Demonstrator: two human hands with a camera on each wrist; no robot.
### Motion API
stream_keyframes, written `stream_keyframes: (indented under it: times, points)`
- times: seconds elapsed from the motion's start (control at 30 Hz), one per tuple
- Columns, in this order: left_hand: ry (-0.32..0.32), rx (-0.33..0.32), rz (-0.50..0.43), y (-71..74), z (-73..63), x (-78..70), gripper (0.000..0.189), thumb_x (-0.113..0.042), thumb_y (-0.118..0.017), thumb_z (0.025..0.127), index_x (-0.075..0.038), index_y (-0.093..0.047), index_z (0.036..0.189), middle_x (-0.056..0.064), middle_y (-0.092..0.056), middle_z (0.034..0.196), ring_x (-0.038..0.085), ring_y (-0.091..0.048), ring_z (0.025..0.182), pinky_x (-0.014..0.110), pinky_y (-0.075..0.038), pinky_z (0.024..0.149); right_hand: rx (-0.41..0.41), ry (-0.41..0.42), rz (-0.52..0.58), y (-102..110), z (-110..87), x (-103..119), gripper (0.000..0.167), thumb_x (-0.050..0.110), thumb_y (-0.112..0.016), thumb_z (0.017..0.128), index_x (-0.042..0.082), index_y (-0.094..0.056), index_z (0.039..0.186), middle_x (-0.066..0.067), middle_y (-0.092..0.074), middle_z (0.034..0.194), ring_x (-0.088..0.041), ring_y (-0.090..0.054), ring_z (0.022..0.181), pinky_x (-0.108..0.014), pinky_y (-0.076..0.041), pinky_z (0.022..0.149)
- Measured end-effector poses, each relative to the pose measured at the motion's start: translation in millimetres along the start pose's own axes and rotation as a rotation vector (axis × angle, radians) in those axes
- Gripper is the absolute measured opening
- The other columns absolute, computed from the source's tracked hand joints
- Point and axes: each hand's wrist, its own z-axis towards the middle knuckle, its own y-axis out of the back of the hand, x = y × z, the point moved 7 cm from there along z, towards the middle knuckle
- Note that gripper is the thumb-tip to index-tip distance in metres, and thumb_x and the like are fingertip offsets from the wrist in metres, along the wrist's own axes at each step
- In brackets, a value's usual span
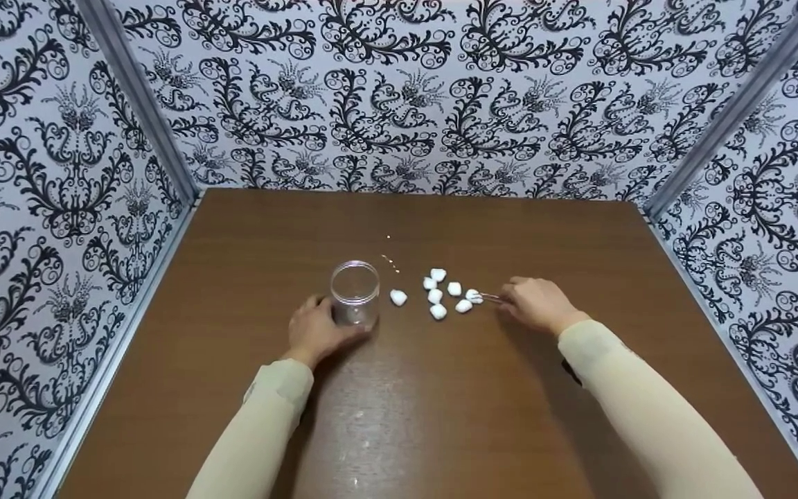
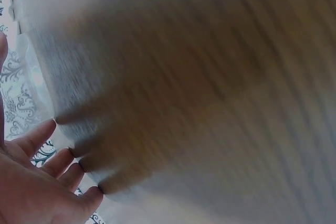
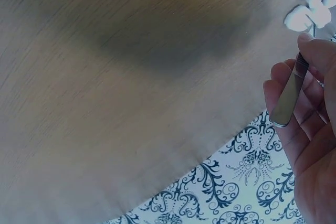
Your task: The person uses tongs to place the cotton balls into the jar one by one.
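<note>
hands [image 1: 317, 328] [image 1: 539, 303] on jar [image 1: 355, 299], tweezers [image 3: 287, 100]; well off far tbl edge [image 1: 413, 199]

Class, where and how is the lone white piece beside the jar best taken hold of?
Probably pinch the lone piece across its middle, left to right, coming from the near side: it is small and rounded, bare table lies in front, and gaps part it from the clear jar and the other white pieces.
</note>
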Motion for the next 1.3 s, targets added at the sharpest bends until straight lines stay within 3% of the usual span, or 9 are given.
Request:
stream_keyframes:
  times: [0.73,0.9,1.13,1.3]
  points:
    - [-0.021,-0.036,-0.001,1.0,-1.9,-0.4,0.091,-0.062,-0.084,0.065,-0.005,-0.062,0.133,0.021,-0.054,0.134,0.043,-0.049,0.122,0.057,-0.034,0.104,0.016,0.004,-0.009,-3,2.9,1,0.012,0.019,-0.074,0.09,0.008,-0.075,0.095,-0.003,-0.063,0.085,-0.025,-0.063,0.074,-0.048,-0.054,0.065]
    - [-0.02,-0.029,-0.003,-0.1,-1.1,-0.8,0.091,-0.061,-0.084,0.066,-0.004,-0.061,0.133,0.021,-0.053,0.135,0.044,-0.048,0.123,0.058,-0.033,0.105,-0.04,0.004,-0.046,-6,2.5,-2,0.009,0.019,-0.074,0.09,0.01,-0.076,0.092,-0.001,-0.063,0.082,-0.024,-0.063,0.069,-0.047,-0.053,0.061]
    - [-0.029,-0.008,0.013,0.1,-0.6,-3.2,0.09,-0.063,-0.081,0.069,-0.007,-0.06,0.136,0.019,-0.054,0.135,0.04,-0.048,0.124,0.056,-0.032,0.106,-0.205,0.082,-0.08,3,-2.7,-1,0.005,0.015,-0.075,0.087,0.012,-0.078,0.089,-0.001,-0.063,0.078,-0.023,-0.062,0.06,-0.044,-0.052,0.05]
    - [-0.039,-0.021,-0.005,-0.6,-0.5,-0.8,0.091,-0.063,-0.081,0.068,-0.005,-0.06,0.135,0.02,-0.054,0.134,0.041,-0.048,0.124,0.057,-0.032,0.106,-0.223,0.086,-0.072,10,-6.2,-4,0.006,0.014,-0.074,0.086,0.012,-0.078,0.091,0.0,-0.064,0.081,-0.022,-0.062,0.06,-0.044,-0.051,0.049]
